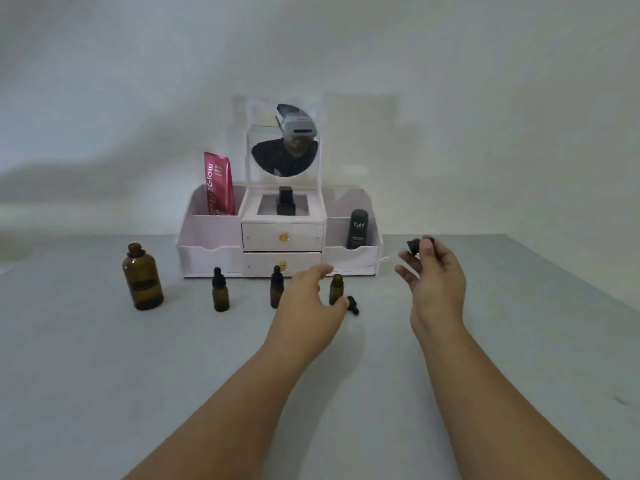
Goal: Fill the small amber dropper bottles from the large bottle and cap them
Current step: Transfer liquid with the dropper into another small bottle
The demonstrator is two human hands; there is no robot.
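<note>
The large amber bottle (142,278) stands uncapped at the left of the table. Three small amber bottles stand in a row: one capped (220,291), a second capped (276,288) partly behind my left hand, and a third uncapped (336,288). A black cap (353,304) lies beside the uncapped one. My left hand (311,299) hovers with spread fingers just left of that bottle, its thumb near the lying cap. My right hand (434,282) is raised at the right and pinches a black dropper cap (414,245) whose glass pipette points left.
A white cosmetic organizer (280,233) with two drawers, a mirror, a pink pouch (218,183) and a dark Kahf bottle (357,228) stands at the back of the grey table (104,375). A pale wall lies behind it.
</note>
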